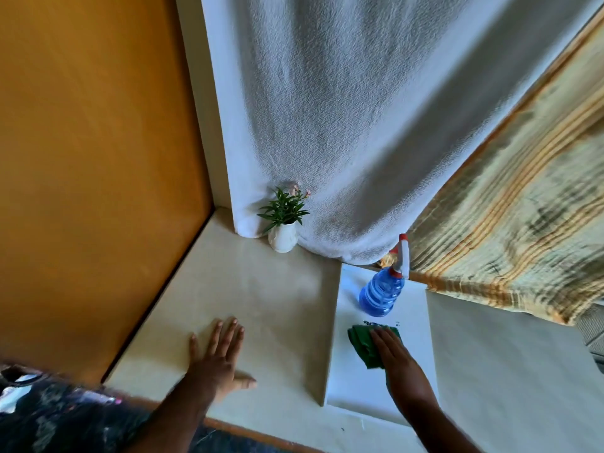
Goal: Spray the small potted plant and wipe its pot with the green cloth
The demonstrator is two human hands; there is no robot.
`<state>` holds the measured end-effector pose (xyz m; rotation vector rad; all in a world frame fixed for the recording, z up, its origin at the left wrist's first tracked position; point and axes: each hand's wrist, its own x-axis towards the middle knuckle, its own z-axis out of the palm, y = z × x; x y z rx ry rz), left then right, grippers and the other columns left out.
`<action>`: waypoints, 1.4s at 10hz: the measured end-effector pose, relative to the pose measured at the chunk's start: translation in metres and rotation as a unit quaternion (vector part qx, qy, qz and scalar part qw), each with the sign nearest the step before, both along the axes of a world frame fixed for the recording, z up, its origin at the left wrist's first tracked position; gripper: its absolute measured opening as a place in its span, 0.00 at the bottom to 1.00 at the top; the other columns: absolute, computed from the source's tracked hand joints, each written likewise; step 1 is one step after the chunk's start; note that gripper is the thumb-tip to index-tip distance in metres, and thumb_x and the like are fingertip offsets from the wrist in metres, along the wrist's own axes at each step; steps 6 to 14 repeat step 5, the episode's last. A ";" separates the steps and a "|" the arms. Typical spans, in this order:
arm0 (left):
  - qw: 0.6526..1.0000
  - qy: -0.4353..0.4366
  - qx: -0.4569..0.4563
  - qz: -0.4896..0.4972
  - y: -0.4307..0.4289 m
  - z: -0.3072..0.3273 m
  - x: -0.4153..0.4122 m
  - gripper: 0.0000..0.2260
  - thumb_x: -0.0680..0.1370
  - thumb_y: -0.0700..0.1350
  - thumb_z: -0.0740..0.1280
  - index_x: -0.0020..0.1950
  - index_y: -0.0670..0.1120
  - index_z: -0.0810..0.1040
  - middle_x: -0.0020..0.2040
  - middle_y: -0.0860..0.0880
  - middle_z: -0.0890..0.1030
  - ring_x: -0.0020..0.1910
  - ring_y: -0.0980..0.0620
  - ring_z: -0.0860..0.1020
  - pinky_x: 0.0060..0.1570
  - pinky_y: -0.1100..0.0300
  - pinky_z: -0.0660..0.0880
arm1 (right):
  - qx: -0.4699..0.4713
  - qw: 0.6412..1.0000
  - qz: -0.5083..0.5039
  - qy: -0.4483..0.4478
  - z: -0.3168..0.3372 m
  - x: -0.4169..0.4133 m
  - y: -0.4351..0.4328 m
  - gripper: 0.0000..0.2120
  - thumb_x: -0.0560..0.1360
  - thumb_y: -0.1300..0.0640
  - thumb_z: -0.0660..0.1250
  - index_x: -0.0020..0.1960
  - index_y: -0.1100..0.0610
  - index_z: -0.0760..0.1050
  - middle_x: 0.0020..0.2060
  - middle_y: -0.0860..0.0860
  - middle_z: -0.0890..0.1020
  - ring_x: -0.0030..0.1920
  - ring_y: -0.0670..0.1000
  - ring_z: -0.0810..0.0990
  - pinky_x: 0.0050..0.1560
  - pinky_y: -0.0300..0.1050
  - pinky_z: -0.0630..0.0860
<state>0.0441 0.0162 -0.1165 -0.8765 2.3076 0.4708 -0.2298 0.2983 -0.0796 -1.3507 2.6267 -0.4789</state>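
Note:
The small plant (283, 209) with green leaves and pink flowers stands in a white pot (282, 239) at the back of the table, against the white curtain. A blue spray bottle (381, 292) with a white and red trigger head stands on a white sheet, right of the pot. Just in front of the bottle lies the green cloth (362, 343), crumpled. My right hand (397, 358) rests flat on top of the cloth, fingers straight and covering its right part. My left hand (219, 356) lies flat on the table, fingers spread, holding nothing.
The white sheet (359, 387) lies on the cream table (261, 295). A white curtain (327, 125) hangs behind the pot, a striped beige cloth (506, 207) drapes at the right. An orange wall (91, 158) borders the table's left side.

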 end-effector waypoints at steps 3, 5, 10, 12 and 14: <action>1.000 -0.008 -0.002 0.009 0.005 0.011 -0.003 0.52 0.74 0.75 0.55 0.76 0.44 0.27 0.75 0.46 0.22 0.77 0.41 0.26 0.71 0.27 0.36 | 0.175 0.983 0.038 0.043 -0.029 0.028 0.018 0.51 0.73 0.22 0.45 0.79 0.60 0.46 0.78 0.55 0.45 0.79 0.55 0.46 0.78 0.50 0.47; 0.997 0.053 0.048 0.035 -0.007 0.051 -0.016 0.50 0.75 0.74 0.59 0.81 0.49 0.34 0.81 0.49 0.31 0.81 0.47 0.35 0.78 0.38 0.48 | 0.106 0.989 0.079 0.069 0.029 0.009 -0.007 0.50 0.73 0.22 0.43 0.79 0.60 0.54 0.79 0.55 0.54 0.79 0.54 0.50 0.78 0.53 0.52; 0.997 0.053 0.048 0.035 -0.007 0.051 -0.016 0.50 0.75 0.74 0.59 0.81 0.49 0.34 0.81 0.49 0.31 0.81 0.47 0.35 0.78 0.38 0.48 | 0.106 0.989 0.079 0.069 0.029 0.009 -0.007 0.50 0.73 0.22 0.43 0.79 0.60 0.54 0.79 0.55 0.54 0.79 0.54 0.50 0.78 0.53 0.52; 0.997 0.053 0.048 0.035 -0.007 0.051 -0.016 0.50 0.75 0.74 0.59 0.81 0.49 0.34 0.81 0.49 0.31 0.81 0.47 0.35 0.78 0.38 0.48 | 0.106 0.989 0.079 0.069 0.029 0.009 -0.007 0.50 0.73 0.22 0.43 0.79 0.60 0.54 0.79 0.55 0.54 0.79 0.54 0.50 0.78 0.53 0.52; 0.997 0.053 0.048 0.035 -0.007 0.051 -0.016 0.50 0.75 0.74 0.59 0.81 0.49 0.34 0.81 0.49 0.31 0.81 0.47 0.35 0.78 0.38 0.48 | 0.106 0.989 0.079 0.069 0.029 0.009 -0.007 0.50 0.73 0.22 0.43 0.79 0.60 0.54 0.79 0.55 0.54 0.79 0.54 0.50 0.78 0.53 0.52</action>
